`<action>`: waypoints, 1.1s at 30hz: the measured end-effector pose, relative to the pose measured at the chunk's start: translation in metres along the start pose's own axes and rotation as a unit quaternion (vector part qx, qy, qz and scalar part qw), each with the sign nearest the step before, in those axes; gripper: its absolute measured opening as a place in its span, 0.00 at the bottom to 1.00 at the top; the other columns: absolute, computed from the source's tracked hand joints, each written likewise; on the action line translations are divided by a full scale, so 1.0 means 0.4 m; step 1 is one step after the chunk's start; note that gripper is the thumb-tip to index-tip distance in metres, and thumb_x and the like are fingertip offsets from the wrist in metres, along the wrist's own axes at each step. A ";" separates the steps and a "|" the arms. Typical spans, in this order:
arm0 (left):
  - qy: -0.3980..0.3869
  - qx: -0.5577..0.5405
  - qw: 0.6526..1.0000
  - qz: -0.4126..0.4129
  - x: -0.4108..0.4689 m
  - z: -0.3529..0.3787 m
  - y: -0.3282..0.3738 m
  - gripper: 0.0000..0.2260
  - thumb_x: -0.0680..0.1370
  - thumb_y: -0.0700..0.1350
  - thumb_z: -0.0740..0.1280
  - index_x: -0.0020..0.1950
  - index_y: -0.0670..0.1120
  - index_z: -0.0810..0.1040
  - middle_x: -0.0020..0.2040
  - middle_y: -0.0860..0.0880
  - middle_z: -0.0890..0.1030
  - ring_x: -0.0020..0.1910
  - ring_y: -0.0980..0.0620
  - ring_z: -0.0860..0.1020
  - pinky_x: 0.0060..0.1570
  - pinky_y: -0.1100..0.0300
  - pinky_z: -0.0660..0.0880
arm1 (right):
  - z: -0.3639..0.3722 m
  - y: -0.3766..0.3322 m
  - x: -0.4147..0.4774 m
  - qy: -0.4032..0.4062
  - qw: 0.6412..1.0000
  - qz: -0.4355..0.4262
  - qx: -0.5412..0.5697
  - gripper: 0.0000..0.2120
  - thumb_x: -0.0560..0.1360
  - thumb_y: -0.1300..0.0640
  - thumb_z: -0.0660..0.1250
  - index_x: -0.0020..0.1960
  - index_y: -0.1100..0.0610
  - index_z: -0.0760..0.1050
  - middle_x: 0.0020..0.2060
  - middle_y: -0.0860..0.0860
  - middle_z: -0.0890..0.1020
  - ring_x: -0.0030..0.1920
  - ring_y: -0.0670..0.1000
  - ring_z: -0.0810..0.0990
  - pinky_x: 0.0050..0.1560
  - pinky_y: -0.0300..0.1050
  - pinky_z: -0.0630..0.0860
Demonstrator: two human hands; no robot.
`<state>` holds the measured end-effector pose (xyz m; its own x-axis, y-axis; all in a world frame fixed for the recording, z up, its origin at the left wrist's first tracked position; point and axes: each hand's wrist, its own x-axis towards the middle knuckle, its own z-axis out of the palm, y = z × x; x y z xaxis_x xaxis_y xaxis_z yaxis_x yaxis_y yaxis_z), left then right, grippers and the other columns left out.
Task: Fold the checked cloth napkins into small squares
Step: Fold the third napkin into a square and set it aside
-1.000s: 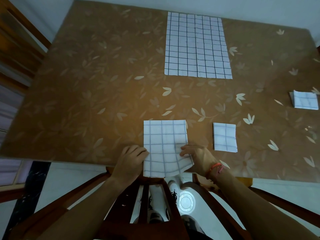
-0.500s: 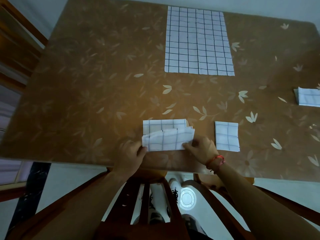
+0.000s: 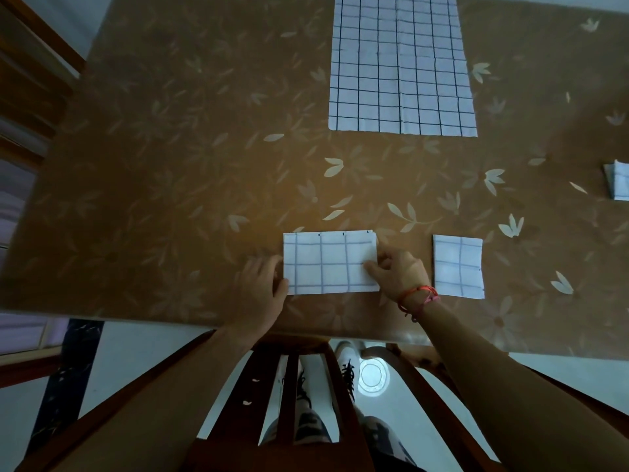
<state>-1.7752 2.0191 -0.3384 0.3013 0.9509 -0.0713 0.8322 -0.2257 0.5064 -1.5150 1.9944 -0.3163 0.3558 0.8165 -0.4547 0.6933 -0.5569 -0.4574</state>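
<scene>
Left hand [image 3: 262, 284] rests flat, fingers relaxed; right hand [image 3: 398, 272], fingers curled, pinches the folded napkin [image 3: 326, 264].

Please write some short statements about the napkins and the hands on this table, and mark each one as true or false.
1. The left hand and the right hand both touch the near napkin, one at each side edge. True.
2. The near napkin is already a small square. False: it is a wide rectangle.
3. A folded square lies to the right of the near napkin, apart from it. True.
4. The large napkin at the far side is crumpled in a heap. False: it lies flat and spread out.
5. The right wrist bears a red band. True.
</scene>
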 end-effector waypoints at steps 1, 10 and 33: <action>0.010 0.029 0.999 0.028 -0.003 0.001 -0.002 0.13 0.76 0.44 0.68 0.59 0.45 0.75 0.48 0.49 0.77 0.50 0.47 0.74 0.50 0.50 0.75 | 0.001 0.000 0.002 0.001 1.000 0.006 0.001 0.10 0.73 0.46 0.66 0.46 0.53 0.77 0.34 0.47 0.80 0.39 0.52 0.79 0.36 0.39 0.68; -0.030 0.153 0.974 0.163 0.007 0.020 -0.004 0.20 0.77 0.44 0.64 0.69 0.43 0.72 0.72 0.42 0.70 0.72 0.44 0.67 0.65 0.46 0.68 | 0.001 -0.004 0.012 0.017 0.999 0.022 -0.016 0.14 0.74 0.42 0.64 0.43 0.53 0.76 0.34 0.50 0.81 0.39 0.54 0.80 0.35 0.41 0.72; -0.118 0.233 0.954 0.146 0.034 0.034 -0.057 0.27 0.82 0.54 0.50 0.78 0.41 0.58 0.79 0.43 0.57 0.78 0.46 0.54 0.72 0.40 0.56 | 0.247 -0.088 -0.164 0.018 0.887 -0.379 -0.264 0.32 0.78 0.45 0.57 0.73 0.67 0.59 0.73 0.64 0.61 0.75 0.62 0.58 0.72 0.58 0.61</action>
<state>-1.7837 2.0345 -0.3624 0.6024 0.7714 -0.2051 0.7970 -0.5954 0.1017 -1.6245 1.9455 -0.3460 -0.3244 0.9354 -0.1405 0.9354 0.2952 -0.1947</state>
